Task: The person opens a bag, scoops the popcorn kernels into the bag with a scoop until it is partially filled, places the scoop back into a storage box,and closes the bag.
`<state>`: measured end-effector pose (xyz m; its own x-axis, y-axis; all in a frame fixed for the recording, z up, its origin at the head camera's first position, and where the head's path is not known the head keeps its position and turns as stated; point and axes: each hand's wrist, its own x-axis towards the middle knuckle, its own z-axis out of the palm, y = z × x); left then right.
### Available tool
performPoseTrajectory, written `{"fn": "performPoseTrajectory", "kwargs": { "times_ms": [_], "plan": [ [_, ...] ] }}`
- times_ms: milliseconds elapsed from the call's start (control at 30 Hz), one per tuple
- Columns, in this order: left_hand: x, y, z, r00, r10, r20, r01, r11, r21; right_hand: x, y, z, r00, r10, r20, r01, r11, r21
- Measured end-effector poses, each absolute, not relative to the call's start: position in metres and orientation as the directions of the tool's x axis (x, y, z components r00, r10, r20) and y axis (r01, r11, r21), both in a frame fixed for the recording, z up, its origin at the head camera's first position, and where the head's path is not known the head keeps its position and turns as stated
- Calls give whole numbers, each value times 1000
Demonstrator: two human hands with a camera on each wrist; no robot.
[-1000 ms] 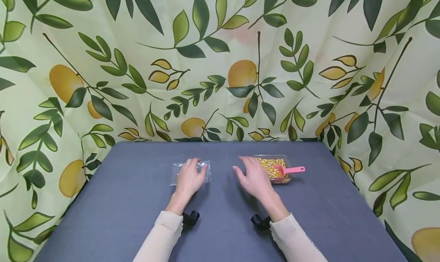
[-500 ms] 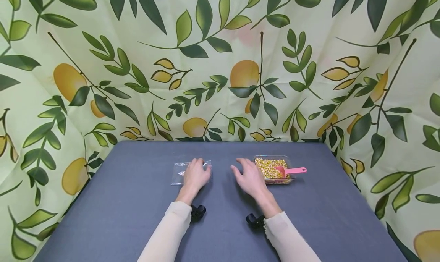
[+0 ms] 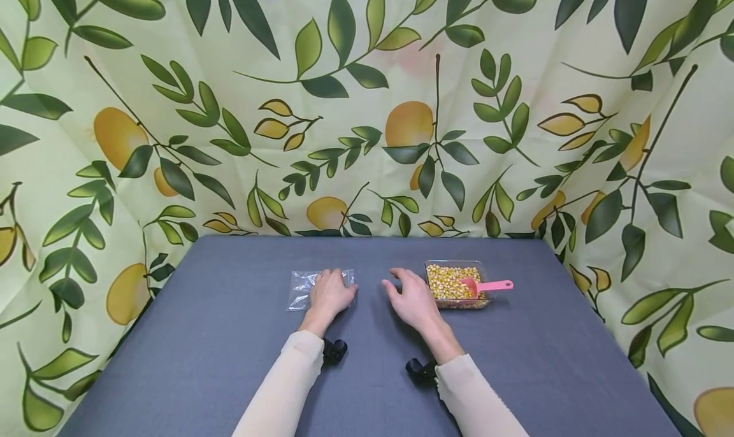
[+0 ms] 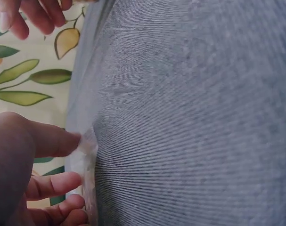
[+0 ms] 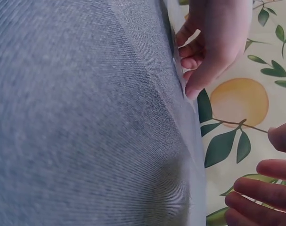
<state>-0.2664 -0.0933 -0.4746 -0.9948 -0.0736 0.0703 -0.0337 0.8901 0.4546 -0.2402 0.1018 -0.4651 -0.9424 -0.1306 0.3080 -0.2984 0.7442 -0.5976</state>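
Observation:
A clear plastic bag (image 3: 299, 290) lies flat on the table at the middle left in the head view. My left hand (image 3: 331, 294) rests over its right part, hiding much of it. In the left wrist view, the thumb (image 4: 67, 142) and fingertips (image 4: 73, 181) touch the bag, with a space between them. My right hand (image 3: 414, 298) hovers to the right of the bag, holding nothing. Its fingers (image 5: 258, 190) are spread and loosely bent in the right wrist view. Just right of that hand stands a clear container (image 3: 486, 272) of yellow corn kernels (image 3: 447, 281).
A pink scoop (image 3: 496, 285) lies in the corn, its handle sticking out over the container's right side. A dark blue-grey cloth (image 3: 189, 348) covers the table. Behind and at both sides hangs a fabric (image 3: 344, 125) printed with leaves and fruit.
My left hand has shifted right over the bag and come down onto it. The right hand has moved slightly left, away from the container.

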Motion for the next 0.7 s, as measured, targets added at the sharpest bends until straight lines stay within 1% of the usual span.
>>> {"fn": "performPoseTrajectory", "kwargs": {
  "times_ms": [100,300,467,567,700],
  "plan": [
    [-266,-94,-475,-996,-68,66,-31,890,455,-240,100,-468,-942,-130,309,-299,743,-599],
    [-267,-94,-476,-991,-28,134,34,900,434,-242,97,-471,-947,-131,293,-288,749,-597],
    [-266,-92,-475,-991,3,137,61,906,418,-243,93,-472,-947,-144,287,-294,750,-592],
    [-265,-92,-474,-991,17,134,73,901,428,-243,91,-473,-944,-150,295,-304,745,-594],
    [-262,-93,-473,-991,32,131,91,877,472,-244,89,-475,-941,-159,300,-317,729,-607]
  ]
}}
